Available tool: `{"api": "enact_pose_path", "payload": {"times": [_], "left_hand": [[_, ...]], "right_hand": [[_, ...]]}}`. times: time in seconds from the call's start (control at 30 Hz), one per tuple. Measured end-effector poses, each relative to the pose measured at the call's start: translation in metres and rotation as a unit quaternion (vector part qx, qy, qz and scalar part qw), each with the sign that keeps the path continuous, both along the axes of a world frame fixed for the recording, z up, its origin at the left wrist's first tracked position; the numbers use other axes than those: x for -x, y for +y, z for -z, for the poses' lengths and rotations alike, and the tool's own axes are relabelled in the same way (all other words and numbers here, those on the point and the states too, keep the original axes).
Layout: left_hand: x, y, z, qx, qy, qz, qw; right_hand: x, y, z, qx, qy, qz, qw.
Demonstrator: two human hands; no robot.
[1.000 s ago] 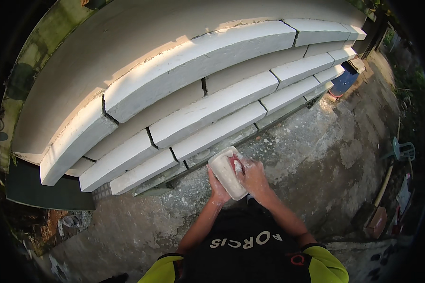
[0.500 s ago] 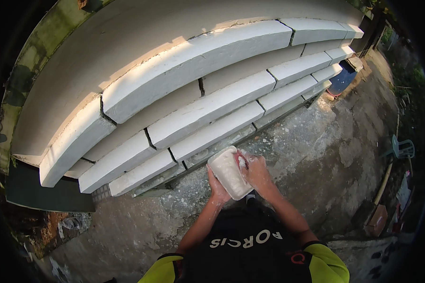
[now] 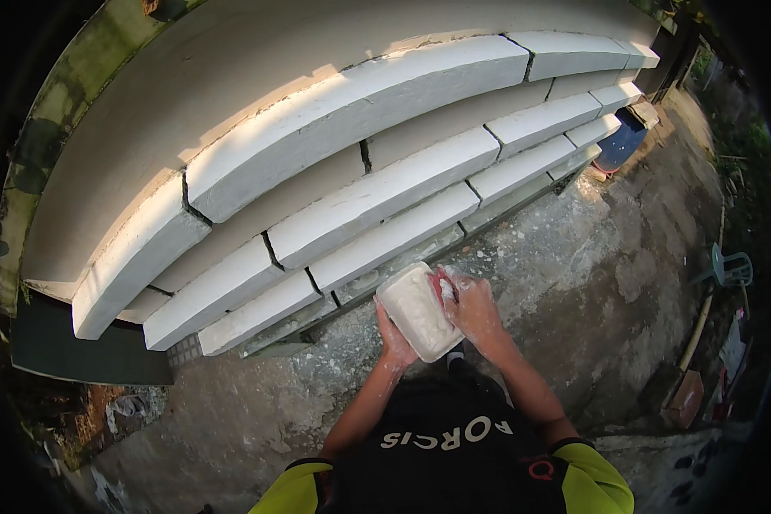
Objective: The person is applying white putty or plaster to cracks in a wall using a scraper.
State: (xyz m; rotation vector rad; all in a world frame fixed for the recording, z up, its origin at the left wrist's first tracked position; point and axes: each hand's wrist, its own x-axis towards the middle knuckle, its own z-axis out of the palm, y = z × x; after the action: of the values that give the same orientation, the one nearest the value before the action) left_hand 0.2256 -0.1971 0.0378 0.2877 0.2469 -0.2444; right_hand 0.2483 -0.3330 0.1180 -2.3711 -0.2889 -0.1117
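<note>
Fingers of the left hand (image 3: pixel 394 344) are, in the head view, spread wide along the near left side of a pale tray (image 3: pixel 442 349) and seem to hold it from beneath, though its body hides most of them. Those of the right hand (image 3: pixel 475 312) are curled in around a small red tool (image 3: pixel 439 281) at the tray's right edge. The tray sits tilted in front of the person's chest, above the stained concrete floor (image 3: pixel 531 265) and just beside the white steps (image 3: pixel 343 128); a smooth whitish paste (image 3: pixel 414 304) seems to fill it. Working this paste well, I judge, calls for a steady left hand close under the tray's weight, and a light, flat tool drawn along the rim in even strokes. White smears on the right hand could make the grip slippery, so a firm hold matters; tipping the tray further might spill paste.
</note>
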Motion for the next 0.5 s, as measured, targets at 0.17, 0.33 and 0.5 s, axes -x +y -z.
{"api": "enact_pose_path", "payload": {"times": [0.17, 0.33, 0.5], "left_hand": [[0.0, 0.0, 0.024, -0.066, 0.025, -0.038, 0.997], [0.001, 0.006, 0.022, -0.035, 0.022, -0.025, 0.999], [0.001, 0.007, 0.004, -0.004, -0.002, -0.007, 1.0]], "right_hand": [[0.014, 0.021, 0.014, -0.022, -0.007, -0.046, 0.999], [0.019, 0.024, 0.019, -0.031, -0.002, -0.076, 0.997], [0.001, 0.003, 0.007, -0.049, -0.035, -0.015, 0.998]]}}
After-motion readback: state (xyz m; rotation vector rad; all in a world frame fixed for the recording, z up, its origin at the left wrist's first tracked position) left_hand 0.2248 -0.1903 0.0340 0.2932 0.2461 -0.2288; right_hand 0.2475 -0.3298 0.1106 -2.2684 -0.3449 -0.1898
